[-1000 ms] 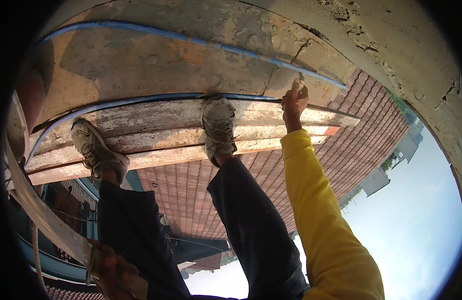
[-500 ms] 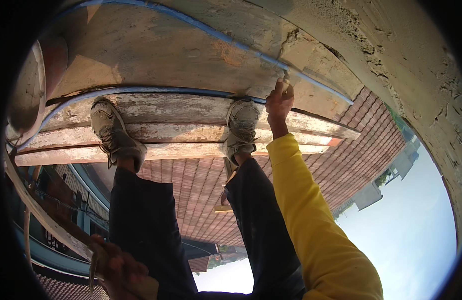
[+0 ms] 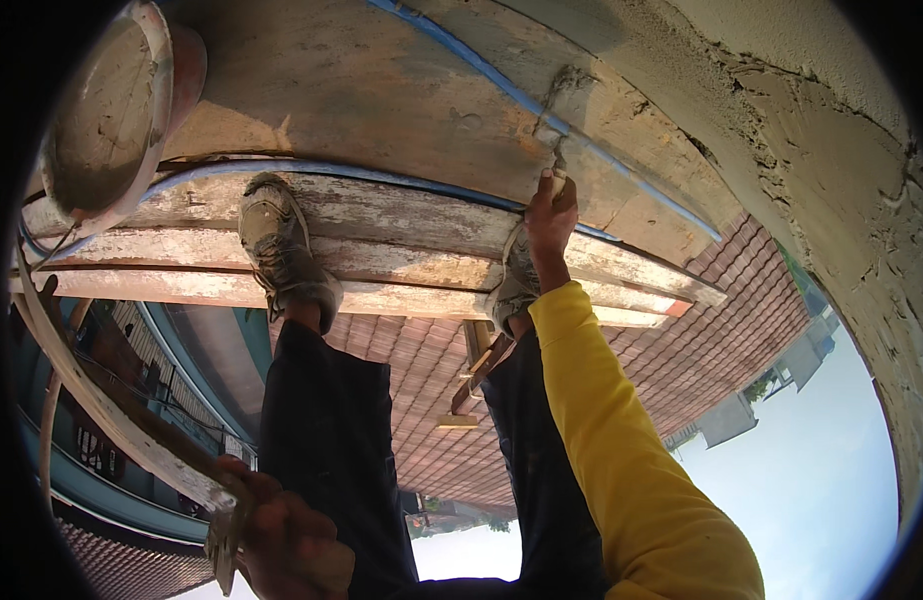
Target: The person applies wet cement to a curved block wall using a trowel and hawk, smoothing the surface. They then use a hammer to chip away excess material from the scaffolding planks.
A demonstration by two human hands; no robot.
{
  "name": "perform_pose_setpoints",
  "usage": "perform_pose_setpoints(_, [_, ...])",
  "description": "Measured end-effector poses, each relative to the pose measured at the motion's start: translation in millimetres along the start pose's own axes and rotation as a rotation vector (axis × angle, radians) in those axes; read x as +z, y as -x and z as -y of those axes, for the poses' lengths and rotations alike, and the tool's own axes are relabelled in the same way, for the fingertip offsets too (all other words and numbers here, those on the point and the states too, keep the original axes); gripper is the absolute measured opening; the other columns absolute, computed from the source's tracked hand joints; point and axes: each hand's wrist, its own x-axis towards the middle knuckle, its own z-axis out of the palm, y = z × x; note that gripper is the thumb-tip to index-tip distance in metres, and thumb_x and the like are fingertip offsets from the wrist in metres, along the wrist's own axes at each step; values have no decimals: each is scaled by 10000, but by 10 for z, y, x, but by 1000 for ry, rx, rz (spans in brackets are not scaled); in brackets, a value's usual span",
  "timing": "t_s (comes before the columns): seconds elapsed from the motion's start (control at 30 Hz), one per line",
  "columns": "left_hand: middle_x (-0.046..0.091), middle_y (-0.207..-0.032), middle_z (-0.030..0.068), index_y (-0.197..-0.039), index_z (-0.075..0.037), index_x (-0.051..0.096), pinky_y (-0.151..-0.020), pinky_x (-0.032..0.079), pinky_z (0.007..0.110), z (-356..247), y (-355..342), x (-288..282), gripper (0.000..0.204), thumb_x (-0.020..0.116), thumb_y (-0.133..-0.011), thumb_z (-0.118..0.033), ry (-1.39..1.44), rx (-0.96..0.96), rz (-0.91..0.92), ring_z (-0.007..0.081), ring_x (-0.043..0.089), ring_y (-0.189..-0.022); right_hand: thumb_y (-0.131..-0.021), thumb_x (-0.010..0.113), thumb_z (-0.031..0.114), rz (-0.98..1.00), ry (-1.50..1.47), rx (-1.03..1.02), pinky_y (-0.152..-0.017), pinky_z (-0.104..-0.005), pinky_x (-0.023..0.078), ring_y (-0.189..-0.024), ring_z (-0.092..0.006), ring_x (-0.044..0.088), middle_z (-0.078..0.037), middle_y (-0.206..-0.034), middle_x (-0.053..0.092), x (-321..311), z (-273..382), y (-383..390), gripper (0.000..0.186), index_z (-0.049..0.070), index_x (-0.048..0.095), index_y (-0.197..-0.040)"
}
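My right hand (image 3: pixel 549 215), in a yellow sleeve, reaches forward past my right shoe (image 3: pixel 511 290) and is closed on the handle of a small trowel (image 3: pixel 558 150). The trowel's tip touches a grey mortar patch (image 3: pixel 569 85) on the concrete ledge (image 3: pixel 361 90). At the lower left, my left hand (image 3: pixel 286 535) grips the end of a long pale wooden bar (image 3: pixel 101 400), with a small metal piece (image 3: pixel 224 545) beside the fingers. My left shoe (image 3: pixel 279 250) stands on the worn wooden planks (image 3: pixel 401 235).
A round pan (image 3: pixel 96 110) smeared with mortar sits at the upper left of the ledge. A blue pipe (image 3: pixel 481 70) runs along the ledge. A rough plastered wall (image 3: pixel 841 170) rises on the right. Far below the planks lie a tiled roof (image 3: pixel 681 370) and buildings.
My right hand has moved from the plank edge up over the blue pipe onto the ledge. The view has shifted, bringing the mortar pan into sight. My left hand stays on the bar.
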Motion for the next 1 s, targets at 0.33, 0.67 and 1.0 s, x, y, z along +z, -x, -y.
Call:
perform_pose_setpoints(0.33, [564,-1004,29,-1468,-38,476,-558,453,240,-296,-105,263,506,626,-987,-78,560,-408,-226,66,484,-640,-1087,637,402,179,117,-130,-631,-519,549,-736,-471,724,-257,-826,718,393,354,750,409,2,592,-1159])
perform_pose_setpoints(0.67, [611,-942,27,-1218,-52,616,-622,492,293,-267,-234,39,237,666,-986,-53,688,-421,-359,100,569,-673,-1130,570,267,808,-418,97,-465,-268,412,-534,-75,479,-19,-744,548,439,1863,1707,251,46,575,-1249])
perform_pose_setpoints(1.0, [605,-746,60,-1245,-36,519,-599,499,310,-4,-377,-340,313,705,-994,-57,938,-418,-611,142,581,-640,-1080,585,172,868,-623,-507,-645,-266,468,-728,-93,551,-58,-936,626,234,3636,1671,428,-38,505,-1444])
